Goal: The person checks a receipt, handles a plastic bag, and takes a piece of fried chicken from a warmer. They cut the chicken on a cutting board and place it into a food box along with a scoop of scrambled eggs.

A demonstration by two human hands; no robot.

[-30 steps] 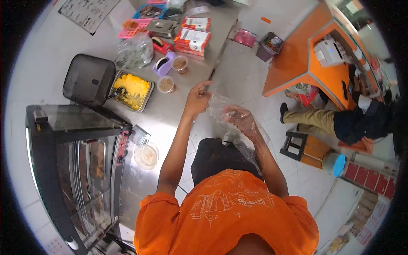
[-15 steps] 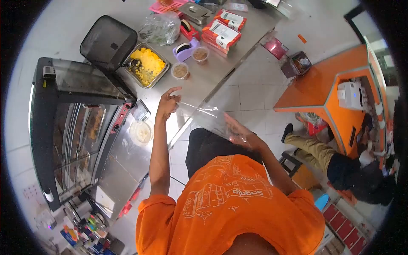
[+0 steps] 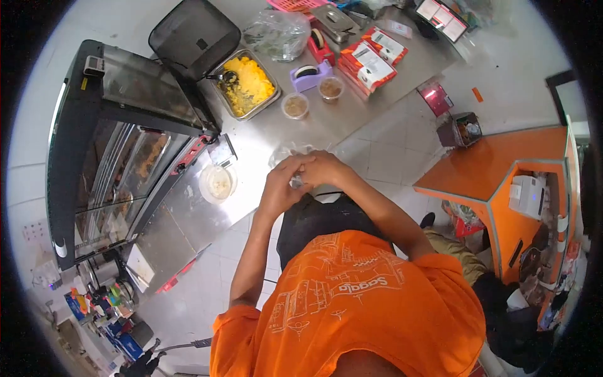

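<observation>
Both hands meet at the near edge of the steel counter (image 3: 352, 119): the left hand (image 3: 279, 188) and right hand (image 3: 325, 169) touch, fingers bunched around a crumpled clear plastic bag (image 3: 290, 152). Farther off sit a tray of yellow food (image 3: 248, 85) and two small filled cups (image 3: 295, 105). A glass display case (image 3: 119, 144) stands left.

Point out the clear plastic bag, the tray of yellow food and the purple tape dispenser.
clear plastic bag (image 3: 286, 152), head view, crumpled edge above the hands.
tray of yellow food (image 3: 250, 83), head view, food's middle.
purple tape dispenser (image 3: 309, 75), head view, its body.
</observation>
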